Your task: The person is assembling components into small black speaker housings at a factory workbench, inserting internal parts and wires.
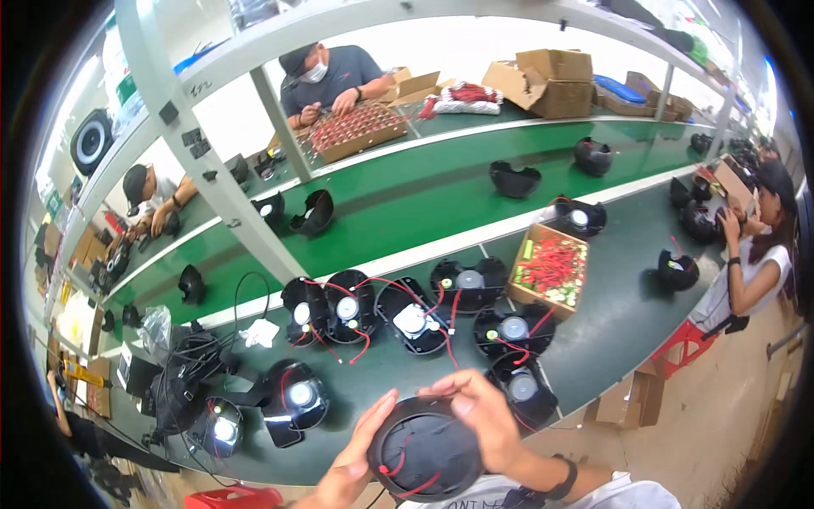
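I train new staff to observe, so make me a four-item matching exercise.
1. Nearest black round shell with red wires
2. Small open brown cardboard box
3. Crumpled white wad
4. Red plastic stool

A. off the bench, at right
B. near tangled black cables
C. between left hand and right hand
D. filled with small red parts

1-C; 2-D; 3-B; 4-A

1. Housing [428, 458] between left hand [354, 458] and right hand [492, 420];
2. speaker shells [347, 308] beyond them on the bench [615, 318];
3. cables [197, 355] to the shells' left; carton [529, 298] among the shells;
4. conveyor belt [415, 204] behind the bench.
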A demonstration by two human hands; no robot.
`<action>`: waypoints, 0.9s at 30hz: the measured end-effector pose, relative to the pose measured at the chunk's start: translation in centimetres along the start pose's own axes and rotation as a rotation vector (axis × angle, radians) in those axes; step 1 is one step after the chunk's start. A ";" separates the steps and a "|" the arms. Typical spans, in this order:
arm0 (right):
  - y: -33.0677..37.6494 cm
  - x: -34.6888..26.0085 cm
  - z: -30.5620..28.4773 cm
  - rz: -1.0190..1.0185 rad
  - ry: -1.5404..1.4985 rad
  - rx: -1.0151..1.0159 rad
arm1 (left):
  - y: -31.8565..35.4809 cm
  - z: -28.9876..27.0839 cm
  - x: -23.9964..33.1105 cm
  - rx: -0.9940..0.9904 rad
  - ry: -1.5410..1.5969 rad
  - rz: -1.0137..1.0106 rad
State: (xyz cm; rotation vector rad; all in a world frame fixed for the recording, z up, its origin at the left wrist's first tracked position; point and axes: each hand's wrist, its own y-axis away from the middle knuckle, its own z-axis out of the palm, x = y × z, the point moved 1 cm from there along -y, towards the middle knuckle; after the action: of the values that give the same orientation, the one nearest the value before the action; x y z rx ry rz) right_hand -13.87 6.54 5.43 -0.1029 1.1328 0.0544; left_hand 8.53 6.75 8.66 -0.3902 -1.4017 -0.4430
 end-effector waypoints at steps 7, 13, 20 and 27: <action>-2.1 -7.1 -3.2 0.171 -0.183 -0.129 | -6.0 1.5 5.5 -0.564 -0.288 0.191; -6.5 -9.1 -9.8 -0.279 0.199 0.304 | -14.3 3.6 6.3 -0.517 -0.438 0.232; -1.5 -14.2 -27.6 -0.623 0.789 1.103 | -36.9 -2.4 2.0 0.138 -1.031 0.426; 4.9 -14.8 -48.7 -0.271 0.758 1.720 | -47.3 -13.1 -8.4 0.312 -1.038 0.180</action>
State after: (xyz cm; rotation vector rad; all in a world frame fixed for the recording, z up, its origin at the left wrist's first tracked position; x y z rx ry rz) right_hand -64.51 6.17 -1.86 1.3472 1.5469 -1.2754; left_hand -5.65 -39.90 -1.27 -0.5103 -2.3692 0.1872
